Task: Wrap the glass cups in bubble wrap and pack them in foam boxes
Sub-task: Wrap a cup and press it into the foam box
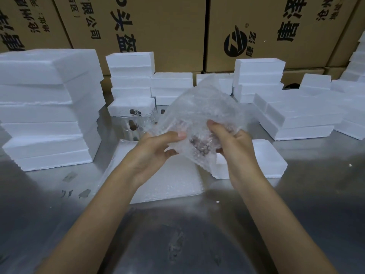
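Observation:
A clear sheet of bubble wrap is held up above the steel table, folded around a glass cup with a dark pattern, seen dimly through the plastic. My left hand pinches the wrap's left edge between thumb and fingers. My right hand grips the wrapped cup from the right, fingers curled round it. Bare glass cups with dark spots stand on the table behind my left hand. A pile of bubble wrap sheets lies flat under my hands. A foam box sits just right of it.
Tall stacks of white foam boxes rise at the left, more at the back and flatter ones at the right. Brown cartons form a wall behind. The steel table extends toward me.

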